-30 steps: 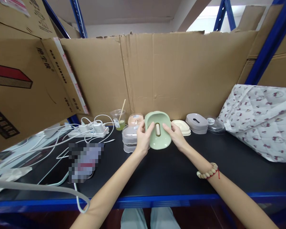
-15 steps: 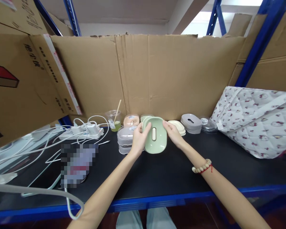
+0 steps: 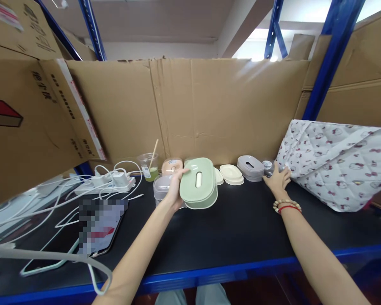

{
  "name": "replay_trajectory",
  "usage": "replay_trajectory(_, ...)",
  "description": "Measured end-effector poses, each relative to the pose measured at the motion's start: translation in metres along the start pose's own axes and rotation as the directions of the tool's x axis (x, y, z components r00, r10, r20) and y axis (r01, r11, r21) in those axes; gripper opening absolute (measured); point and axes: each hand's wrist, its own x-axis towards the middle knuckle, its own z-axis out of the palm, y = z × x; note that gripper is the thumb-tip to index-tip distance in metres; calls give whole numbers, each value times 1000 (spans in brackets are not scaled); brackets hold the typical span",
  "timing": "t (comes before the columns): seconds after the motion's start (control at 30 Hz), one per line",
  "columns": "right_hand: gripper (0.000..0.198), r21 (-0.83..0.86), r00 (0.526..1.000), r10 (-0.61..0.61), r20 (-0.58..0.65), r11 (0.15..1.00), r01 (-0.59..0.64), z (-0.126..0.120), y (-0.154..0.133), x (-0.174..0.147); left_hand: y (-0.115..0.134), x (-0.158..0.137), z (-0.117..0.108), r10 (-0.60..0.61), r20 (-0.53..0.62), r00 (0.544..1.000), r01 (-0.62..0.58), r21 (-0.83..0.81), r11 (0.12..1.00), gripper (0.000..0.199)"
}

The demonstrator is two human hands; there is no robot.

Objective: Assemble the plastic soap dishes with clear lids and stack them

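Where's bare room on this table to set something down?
Between the forearms, bare tabletop lies in front of the green box; more lies between the right forearm and the patterned bag. Crowded: left side, with cables; back, with containers.

- Box [image 3: 207, 190], pale green, rounded corners; lid [image 3: 206, 174] on, cream oblong inset [image 3: 198, 179]; tilted, raised above desk [image 3: 228, 241].
- Clear plastic item [image 3: 269, 172], round label [image 3: 267, 164]; partly hidden, toward desk's back edge, right side.
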Motion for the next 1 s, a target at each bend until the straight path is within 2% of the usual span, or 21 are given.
replay_trajectory(0.07, 53, -5, 1000, -29, 5, 1000, 29, 8, 7, 7, -1, 2, -2, -83, 14, 996, 82, 13, 997, 27)
replay_trajectory(0.13, 42, 25, 998, -61, -2, 998, 61, 14, 14, 14, -3, 5, -4, -105, 27, 994, 104, 33, 994, 28)
replay_trajectory(0.27, 37, 196, 990, -67, -121, 976, 90, 18, 16, 19, -10, 9, -6, 12, 108, 994, -16, 39, 999, 29)
replay_trajectory(0.37, 39, 320, 952, -39, -302, 937, 140, 10, -1, 12, -14, 7, -3, 120, 202, 972, -124, 8, 992, 33)
replay_trajectory(0.43, 42, 378, 907, -70, -415, 894, 242, 0, -22, 2, -17, 4, -1, 177, 222, 959, -180, -9, 984, 38)
replay_trajectory(0.5, 44, 442, 876, -133, -464, 822, 360, -10, -46, -13, -19, 1, 1, 208, 215, 954, -210, -14, 978, 43)
replay_trajectory(0.53, 44, 497, 865, -174, -470, 758, 422, -15, -59, -22, -20, 0, 2, 213, 210, 954, -215, -14, 977, 45)
replay_trajectory(0.63, 44, 662, 830, -406, -382, 507, 552, -22, -92, -57, -22, -1, 3, 232, 203, 951, -234, -15, 972, 46)
replay_trajectory(0.67, 43, 697, 796, -507, -330, 439, 568, -22, -100, -69, -23, -1, 3, 240, 211, 947, -242, -16, 970, 45)
replay_trajectory(0.73, 42, 741, 696, -682, -223, 346, 576, -21, -110, -91, -24, -1, 3, 243, 244, 939, -247, -18, 969, 42)
replay_trajectory(0.8, 43, 774, 628, -766, -137, 313, 550, -18, -114, -106, -24, 0, 3, 238, 265, 934, -242, -18, 970, 41)
replay_trajectory(0.83, 43, 792, 620, -778, -103, 313, 525, -17, -114, -111, -24, 0, 3, 238, 262, 935, -241, -19, 970, 41)
replay_trajectory(1.0, 46, 848, 649, -761, -10, 338, 409, -16, -112, -118, -24, -1, 3, 268, 223, 937, -268, -30, 963, 33)
